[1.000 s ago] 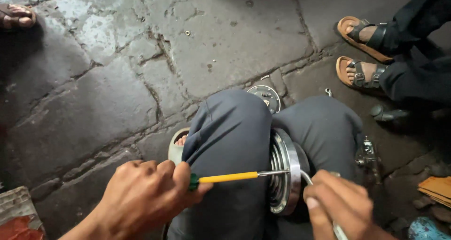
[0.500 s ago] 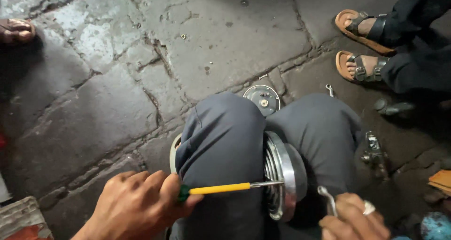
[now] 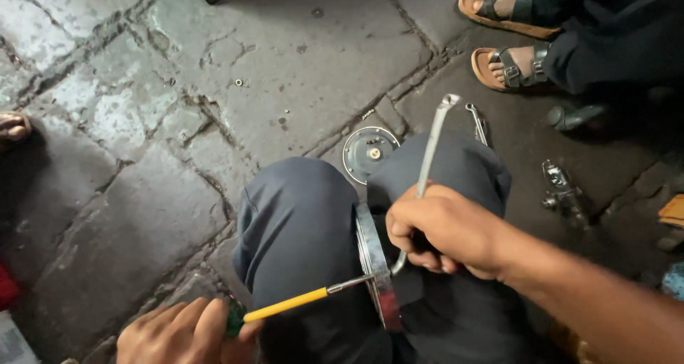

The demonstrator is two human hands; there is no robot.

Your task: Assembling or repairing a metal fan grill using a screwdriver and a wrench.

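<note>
Gleaming round metal part, edge-on between knees

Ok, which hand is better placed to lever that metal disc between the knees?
Probably the right hand: it grips the metal wrench right against the disc. The left hand sits farther back on the screwdriver.

Metal disc wedged between knees, round plate beyond.

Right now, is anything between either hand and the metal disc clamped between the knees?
Nothing visible. The right hand rests against the metal disc holding a wrench; the left hand reaches it through the yellow screwdriver.
</note>
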